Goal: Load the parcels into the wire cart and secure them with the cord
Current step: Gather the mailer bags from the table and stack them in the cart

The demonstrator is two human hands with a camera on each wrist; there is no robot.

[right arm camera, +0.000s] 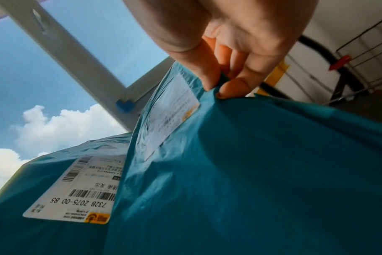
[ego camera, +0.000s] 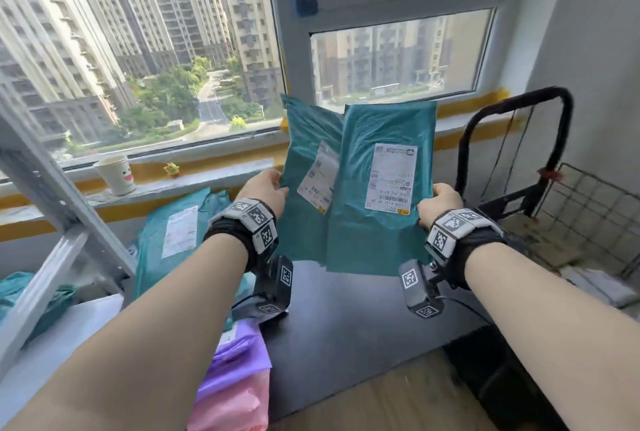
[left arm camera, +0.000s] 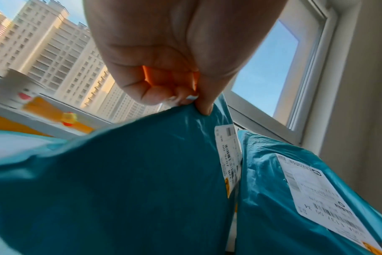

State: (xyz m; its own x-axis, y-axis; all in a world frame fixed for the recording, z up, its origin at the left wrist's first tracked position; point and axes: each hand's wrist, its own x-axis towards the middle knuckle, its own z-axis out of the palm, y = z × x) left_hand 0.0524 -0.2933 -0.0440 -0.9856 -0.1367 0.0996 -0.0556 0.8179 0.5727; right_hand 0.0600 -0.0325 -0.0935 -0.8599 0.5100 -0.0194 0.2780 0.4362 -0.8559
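Wire cart [ego camera: 585, 219] was seen just right of the two teal mailer parcels [ego camera: 377, 188], which were held upright above the dark table [ego camera: 346, 313]. Their edges were pinched by the left hand [ego camera: 265, 188] and right hand [ego camera: 440, 204]; slippery film could be dropped if the pinches loosened.

The front teal parcel [ego camera: 381, 195] hides much of the rear parcel's label [ego camera: 318, 178]; the wire cart [ego camera: 588, 216] runs off the frame's right edge, its handle blurred.

Both forearms reach forward — left hand [ego camera: 265, 188] and right hand [ego camera: 439, 204] each pinch an outer edge of the teal parcels [ego camera: 349, 188].
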